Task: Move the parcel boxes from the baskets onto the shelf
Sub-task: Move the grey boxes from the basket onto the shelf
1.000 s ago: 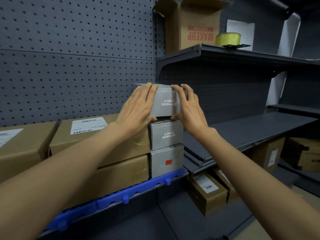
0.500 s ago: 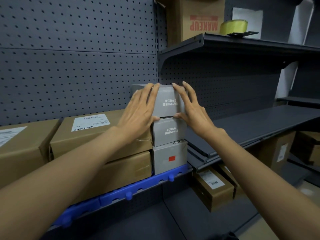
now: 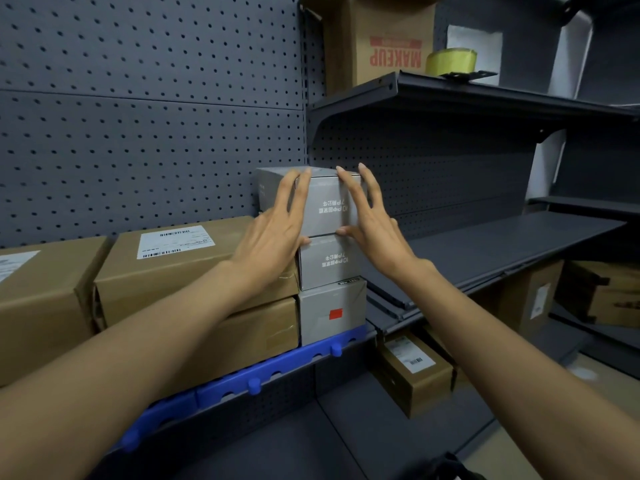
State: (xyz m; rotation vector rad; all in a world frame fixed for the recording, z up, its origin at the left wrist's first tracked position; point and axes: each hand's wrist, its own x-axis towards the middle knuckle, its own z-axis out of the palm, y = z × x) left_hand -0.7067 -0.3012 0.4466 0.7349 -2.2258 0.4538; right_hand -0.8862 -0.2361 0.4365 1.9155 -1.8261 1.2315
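Between the fingertips of both hands: top grey box (image 3: 325, 202), uppermost of a three-high grey stack at the right end of the shelf (image 3: 277, 370).
Left hand (image 3: 277, 230): fingers straight and spread, laid flat against the box's front-left edge, tips at its top rim. No curl, no pinch.
Right hand (image 3: 372, 226): fingers straight and splayed against the front-right edge, thumb tip touching the seam where the top box meets the middle grey box (image 3: 329, 263). Whether palms press or only touch: cannot tell.
Below the thumbs: middle grey box, then bottom grey box (image 3: 332, 311) with a small red mark, standing on the shelf behind the blue front rail (image 3: 263, 379).
Left of the left fingers, touching the grey stack: two brown cartons stacked, upper brown carton (image 3: 180, 258) with a white label, lower brown carton (image 3: 256, 334) beneath. Further left, another brown carton (image 3: 38, 296), cut by the frame edge.
Behind the fingertips: grey pegboard (image 3: 145, 126).
Right of the right fingers: bare dark shelf board (image 3: 502, 244).
Above the fingers, on the upper shelf (image 3: 485, 95): open carton printed MAKEUP upside down (image 3: 391, 46), yellow tape roll (image 3: 452, 60) beside it.
Below the right forearm: small labelled brown box (image 3: 412, 372) on a lower level.
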